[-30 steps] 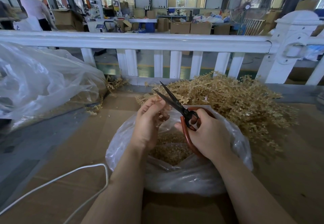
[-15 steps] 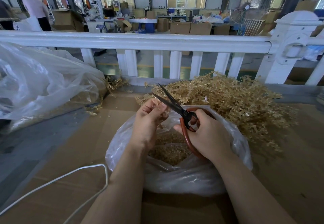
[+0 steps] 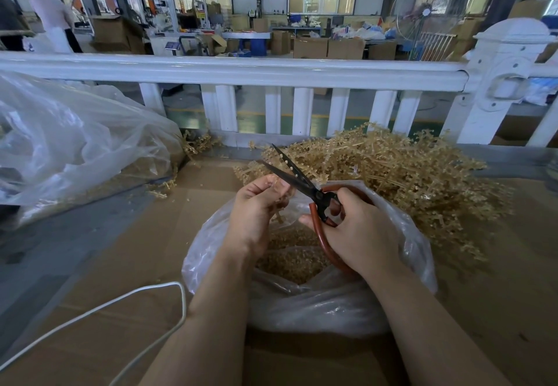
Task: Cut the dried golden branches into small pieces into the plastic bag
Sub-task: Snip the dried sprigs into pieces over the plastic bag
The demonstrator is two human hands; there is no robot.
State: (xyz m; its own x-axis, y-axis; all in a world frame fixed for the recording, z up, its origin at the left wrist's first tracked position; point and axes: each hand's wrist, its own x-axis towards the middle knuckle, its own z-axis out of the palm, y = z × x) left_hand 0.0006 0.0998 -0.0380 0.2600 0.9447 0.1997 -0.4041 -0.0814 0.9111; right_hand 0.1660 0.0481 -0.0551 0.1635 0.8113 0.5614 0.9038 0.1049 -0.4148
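Work surface: brown cardboard (image 3: 126, 265) laid flat, with a grey strip along its left and far edges. A white fence (image 3: 241, 68) runs across the far side, its post at the right. Beyond it lie a workshop floor, cartons, a standing fan (image 3: 428, 11) and a person (image 3: 52, 14) at far left, back turned. A white cable (image 3: 99, 310) loops across the cardboard at lower left, clear of the hands.

Containers: a clear plastic bag (image 3: 317, 304) sits directly before the person, mouth open upward. It holds a bed of small golden pieces (image 3: 290, 256), seen between the two wrists. A second, larger bag (image 3: 78, 150) lies slumped at left, well apart; golden stems show through its lower wall and some spill out at its mouth near the fence.

Stock: a heap of golden branches (image 3: 401, 180) lies on the cardboard behind and to the right of the near bag, touching its far rim.

Hands: the left hand (image 3: 256, 210) is over the bag mouth, fingers curled, pinching a short sprig (image 3: 279, 215) whose lower end hangs below the fingers. The right hand (image 3: 359, 228) grips the scissors (image 3: 302, 182) by the red handles, fingers through the loops. The black blades stand apart, tips pointing up and left, just beside the left fingertips. Whether a blade touches the sprig cannot be told.
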